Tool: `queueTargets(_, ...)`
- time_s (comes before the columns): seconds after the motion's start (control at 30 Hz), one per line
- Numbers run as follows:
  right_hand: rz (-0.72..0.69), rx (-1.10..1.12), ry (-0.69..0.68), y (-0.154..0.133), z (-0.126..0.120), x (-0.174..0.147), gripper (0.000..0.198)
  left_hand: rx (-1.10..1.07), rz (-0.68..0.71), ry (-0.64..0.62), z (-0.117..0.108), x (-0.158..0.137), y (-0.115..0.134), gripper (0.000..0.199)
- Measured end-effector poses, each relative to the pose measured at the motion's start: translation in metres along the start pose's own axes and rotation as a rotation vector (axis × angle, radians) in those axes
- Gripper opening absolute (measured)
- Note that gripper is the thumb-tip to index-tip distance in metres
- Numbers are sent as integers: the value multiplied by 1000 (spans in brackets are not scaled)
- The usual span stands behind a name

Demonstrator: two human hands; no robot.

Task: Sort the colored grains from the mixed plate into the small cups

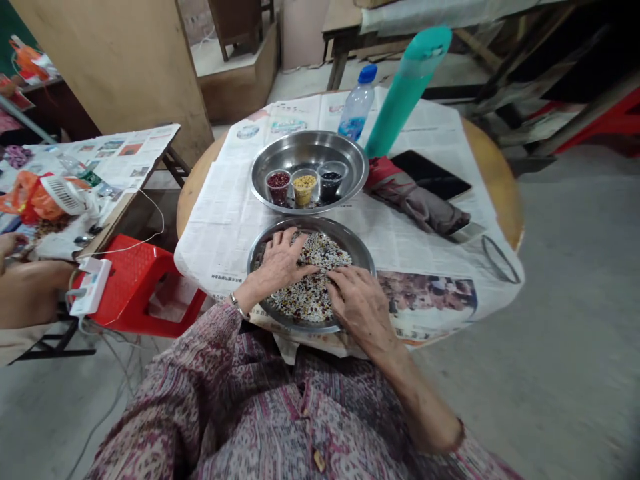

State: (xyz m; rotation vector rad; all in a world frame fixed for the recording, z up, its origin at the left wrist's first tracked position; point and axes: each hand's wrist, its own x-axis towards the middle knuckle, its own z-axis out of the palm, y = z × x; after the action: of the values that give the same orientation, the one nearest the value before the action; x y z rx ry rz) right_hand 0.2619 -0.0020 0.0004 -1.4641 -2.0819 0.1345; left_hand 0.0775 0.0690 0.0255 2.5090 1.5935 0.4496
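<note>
A metal basin (367, 257) in front of me holds mixed grains (305, 293), mostly white with dark red, yellow and black ones among them. My left hand (285, 263) lies over the left part of the grains, open, its fingers spread. On the right side, my right hand (357, 297) touches the grains with its fingers stretched forward and somewhat bent; I see nothing held in it. Just behind stands a second metal basin (310, 143) with three clear cups: one of red beans (279, 188), one of yellow grains (304, 189) and one of black beans (330, 185).
Newspaper (215, 220) covers the round table. Behind the basins are a plastic bottle (357, 103) and a tall green container (410, 87). To the right lie a folded umbrella (415, 200), a black tablet (433, 173) and glasses (500, 260). A red stool (135, 287) carries a power strip (91, 288).
</note>
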Motion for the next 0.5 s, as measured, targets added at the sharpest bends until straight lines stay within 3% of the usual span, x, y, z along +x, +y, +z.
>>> queueTargets(0.07, 12, -22, 16, -1, 3, -1, 28, -20, 19, -56, 3, 5, -1, 61)
queueTargets(0.2, 50, -34, 37, -5, 6, 0, 33, -164, 172, -168, 6, 5, 4, 24)
queueTargets(0.33, 102, 5, 75, -9, 5, 1, 35, -238, 210, -190, -3, -15, 13, 25)
queueTargets(0.5, 152, 162, 239, -9, 5, -1, 32, -280, 300, -204, -19, -38, 18, 17)
